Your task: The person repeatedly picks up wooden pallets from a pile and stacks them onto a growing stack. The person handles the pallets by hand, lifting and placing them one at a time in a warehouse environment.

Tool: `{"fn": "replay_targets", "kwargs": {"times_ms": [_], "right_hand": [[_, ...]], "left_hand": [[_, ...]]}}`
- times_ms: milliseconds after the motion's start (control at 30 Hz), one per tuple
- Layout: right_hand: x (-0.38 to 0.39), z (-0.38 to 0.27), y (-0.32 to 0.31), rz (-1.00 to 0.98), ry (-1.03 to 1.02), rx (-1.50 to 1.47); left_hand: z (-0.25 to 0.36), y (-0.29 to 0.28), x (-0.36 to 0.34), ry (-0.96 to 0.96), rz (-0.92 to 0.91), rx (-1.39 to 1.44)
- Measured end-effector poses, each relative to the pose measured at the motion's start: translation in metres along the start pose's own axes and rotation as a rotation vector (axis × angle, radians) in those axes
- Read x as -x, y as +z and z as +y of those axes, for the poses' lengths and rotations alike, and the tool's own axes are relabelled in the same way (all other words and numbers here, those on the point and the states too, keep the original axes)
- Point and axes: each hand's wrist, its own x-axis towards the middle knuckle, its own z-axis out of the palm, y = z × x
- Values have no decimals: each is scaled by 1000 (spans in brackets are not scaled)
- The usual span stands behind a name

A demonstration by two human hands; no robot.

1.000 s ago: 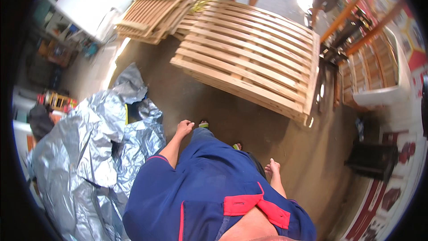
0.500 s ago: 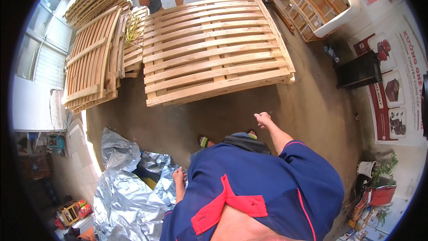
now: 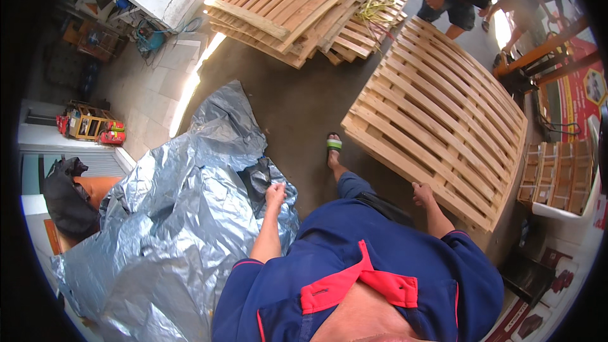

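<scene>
My left hand (image 3: 275, 196), its fingers curled and nothing visible in them, hangs above the edge of a large crumpled silver tarp (image 3: 183, 215). A dark grey piece (image 3: 256, 180) lies in the tarp's folds beside it. My right hand (image 3: 423, 194) is loosely closed near the front edge of a flat stack of wooden pallets (image 3: 437, 126); I see no grip on the wood. One of my feet, in a sandal with a pale green strap (image 3: 334, 144), stands on the floor between the tarp and the pallets.
More slatted pallets (image 3: 297, 6) lean in a pile at the back, yellow strapping (image 3: 377, 9) on them. Two people stand beyond the pallet stack, near an orange lifting frame (image 3: 544, 44). A wooden rack with red items (image 3: 92, 123) sits at the left, a white-edged crate (image 3: 557, 177) at the right.
My view has swung left, so the pallet stack now lies to the right and the tarp fills more of the lower left. My right hand has come down nearer the pallet edge.
</scene>
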Motion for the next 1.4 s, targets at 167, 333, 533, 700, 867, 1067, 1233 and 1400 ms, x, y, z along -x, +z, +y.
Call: {"fn": "replay_targets", "kwargs": {"times_ms": [167,333,533,700,867,1067,1233,1400], "right_hand": [[-48,-84,27,-113,-12,16],[-85,-242,63,-163,-225,147],[-58,-487,128,-58,-785,95],[-34,-617,171,106,-893,234],[-18,-652,225,212,-636,533],[-30,-671,261,115,-460,599],[-39,-650,248,134,-452,739],[-29,-653,219,245,-530,710]], "left_hand": [[-14,-25,15,-188,180,-222],[28,-80,-18,-260,197,78],[109,-104,-107,-192,180,15],[173,-94,-234,-36,15,-8],[244,-107,-329,-167,-54,-195],[406,-123,-447,4,-109,172],[483,-81,-503,8,-47,219],[526,-33,-575,19,-36,483]]}}
